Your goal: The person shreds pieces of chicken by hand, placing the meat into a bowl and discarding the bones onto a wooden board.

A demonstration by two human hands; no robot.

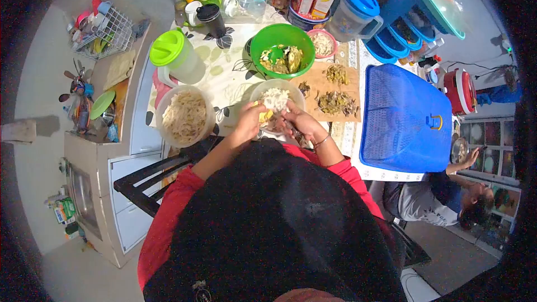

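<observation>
My left hand is closed on a small yellowish piece of food above a whitish bowl. Close by on the right, my right hand has its fingers bent together at the same bowl; what they grip is too small to make out. Pale shredded food lies in the bowl just beyond my fingertips. Behind it stands a green bowl with yellowish-brown food pieces. To the left, a round tub is filled with pale shreds.
Brown board carries dark scraps. A blue mesh cover occupies the table's right side. A green-lidded pitcher, black tumbler, pink bowl and blue-lidded pitcher stand around. Another person is at right.
</observation>
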